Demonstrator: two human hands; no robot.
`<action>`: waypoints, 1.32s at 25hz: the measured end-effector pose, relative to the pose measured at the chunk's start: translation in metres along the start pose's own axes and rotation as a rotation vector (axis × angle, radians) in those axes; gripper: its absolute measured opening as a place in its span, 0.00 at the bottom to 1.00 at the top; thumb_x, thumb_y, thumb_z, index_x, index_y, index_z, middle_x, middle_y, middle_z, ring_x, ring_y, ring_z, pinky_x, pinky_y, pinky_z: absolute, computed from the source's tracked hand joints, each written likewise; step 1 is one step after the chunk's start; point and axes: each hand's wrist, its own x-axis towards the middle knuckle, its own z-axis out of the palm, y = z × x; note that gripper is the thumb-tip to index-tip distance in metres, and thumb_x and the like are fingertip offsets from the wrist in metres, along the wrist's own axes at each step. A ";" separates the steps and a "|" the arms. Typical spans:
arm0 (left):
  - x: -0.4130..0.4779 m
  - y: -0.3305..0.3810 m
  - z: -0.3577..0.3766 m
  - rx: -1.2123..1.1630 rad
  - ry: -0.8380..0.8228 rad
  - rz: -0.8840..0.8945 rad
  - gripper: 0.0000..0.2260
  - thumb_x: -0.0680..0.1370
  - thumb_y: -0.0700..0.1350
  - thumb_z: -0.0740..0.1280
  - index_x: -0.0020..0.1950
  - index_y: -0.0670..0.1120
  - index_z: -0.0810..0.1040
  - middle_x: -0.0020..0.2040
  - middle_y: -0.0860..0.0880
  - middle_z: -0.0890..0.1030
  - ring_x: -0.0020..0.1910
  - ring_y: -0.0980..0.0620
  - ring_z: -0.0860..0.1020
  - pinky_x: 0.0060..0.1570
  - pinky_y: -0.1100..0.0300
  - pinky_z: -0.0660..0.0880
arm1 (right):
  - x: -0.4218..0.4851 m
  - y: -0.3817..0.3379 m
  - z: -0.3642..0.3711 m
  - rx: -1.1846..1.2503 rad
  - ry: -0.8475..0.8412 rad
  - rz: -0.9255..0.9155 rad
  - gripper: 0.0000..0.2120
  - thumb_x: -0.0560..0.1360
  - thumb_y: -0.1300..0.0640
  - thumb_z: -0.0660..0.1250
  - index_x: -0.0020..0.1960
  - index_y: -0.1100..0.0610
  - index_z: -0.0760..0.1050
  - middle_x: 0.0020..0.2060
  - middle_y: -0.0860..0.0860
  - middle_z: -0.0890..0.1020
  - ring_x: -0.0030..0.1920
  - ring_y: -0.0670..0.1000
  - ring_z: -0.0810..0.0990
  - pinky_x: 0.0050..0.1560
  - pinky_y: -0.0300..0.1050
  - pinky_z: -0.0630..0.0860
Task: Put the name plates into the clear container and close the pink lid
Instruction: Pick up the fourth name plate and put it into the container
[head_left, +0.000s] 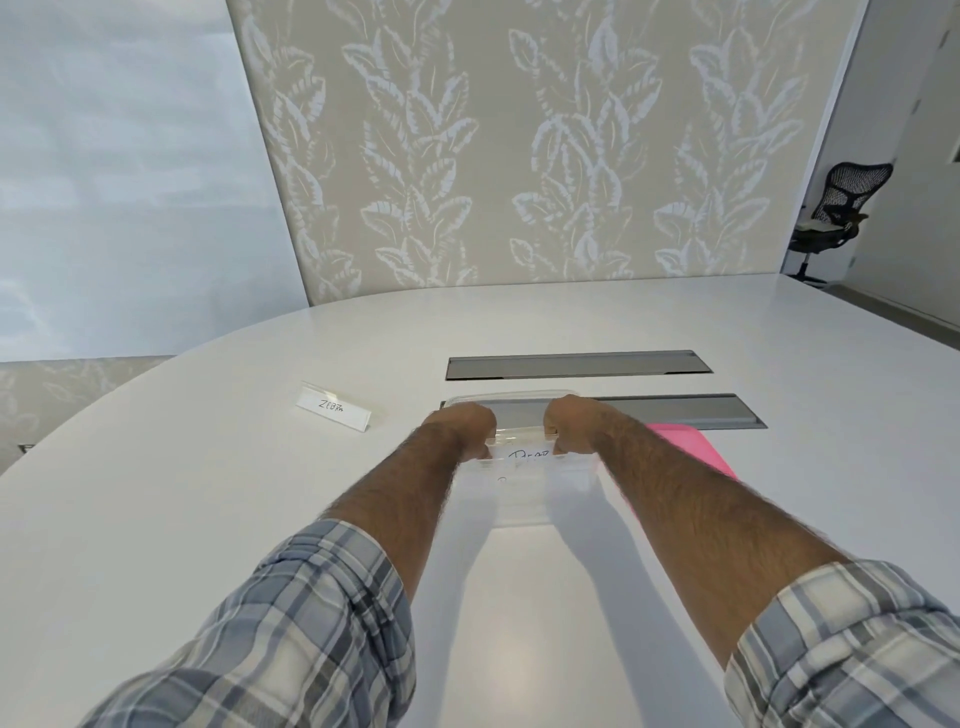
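A name plate, clear with a white card of dark handwritten letters, is being pinched at its two ends by the left hand and the right hand, fingers curled, at the open top of the clear container, well inside the counter's edges. A second name plate, lettered ZEBRA, is being carried upright toward the curved left edge. The pink lid, flat just right of the container, is being partly hidden by the right forearm.

obstacles: ZEBRA name plate left, pink lid right | free: bare table near edge
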 end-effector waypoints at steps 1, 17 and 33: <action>0.000 0.001 0.001 0.009 -0.006 0.006 0.15 0.79 0.46 0.70 0.65 0.47 0.79 0.62 0.47 0.80 0.61 0.44 0.78 0.48 0.56 0.72 | 0.000 0.000 0.001 -0.012 -0.010 -0.013 0.15 0.73 0.59 0.71 0.59 0.61 0.80 0.57 0.56 0.82 0.58 0.57 0.79 0.54 0.45 0.76; 0.013 0.001 0.002 0.034 -0.123 0.042 0.15 0.78 0.39 0.66 0.63 0.45 0.82 0.61 0.46 0.82 0.61 0.44 0.79 0.58 0.54 0.76 | -0.001 -0.007 0.000 -0.095 -0.060 -0.079 0.07 0.75 0.65 0.61 0.42 0.58 0.76 0.41 0.55 0.76 0.45 0.52 0.75 0.50 0.44 0.75; 0.004 -0.008 -0.003 -0.015 -0.055 0.053 0.11 0.77 0.47 0.69 0.58 0.52 0.84 0.60 0.53 0.82 0.60 0.49 0.79 0.58 0.52 0.77 | -0.001 -0.007 -0.005 0.046 -0.055 0.029 0.09 0.74 0.56 0.71 0.51 0.59 0.81 0.51 0.54 0.84 0.51 0.55 0.80 0.54 0.47 0.77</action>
